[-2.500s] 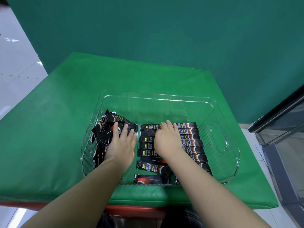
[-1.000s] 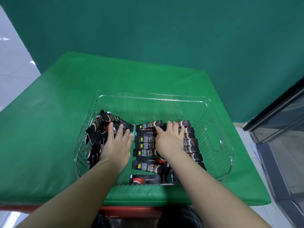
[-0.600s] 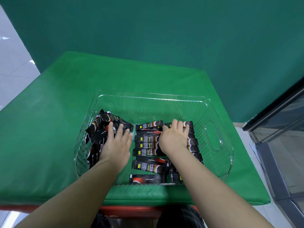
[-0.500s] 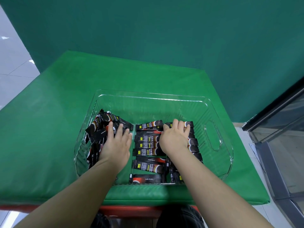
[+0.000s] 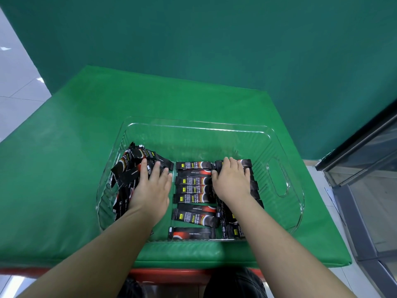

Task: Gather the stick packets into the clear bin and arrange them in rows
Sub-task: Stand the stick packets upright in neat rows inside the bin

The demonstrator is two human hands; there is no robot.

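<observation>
On the green padded table (image 5: pixel 64 179), the left hand (image 5: pixel 150 190) lay flat, fingers straight, pinning the loose packet heap (image 5: pixel 131 166); the right hand (image 5: pixel 233 182) pressed flat on the right row (image 5: pixel 254 186), likely squaring it. All sat inside the clear bin (image 5: pixel 279 179).

Bin (image 5: pixel 277 134) on table (image 5: pixel 64 168), loose packets (image 5: pixel 131 168) inside left, middle row (image 5: pixel 194 190) beside them

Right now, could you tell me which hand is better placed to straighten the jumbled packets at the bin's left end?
Left hand: it lies flat on the jumbled pile, while the right hand covers the right-hand row.
</observation>
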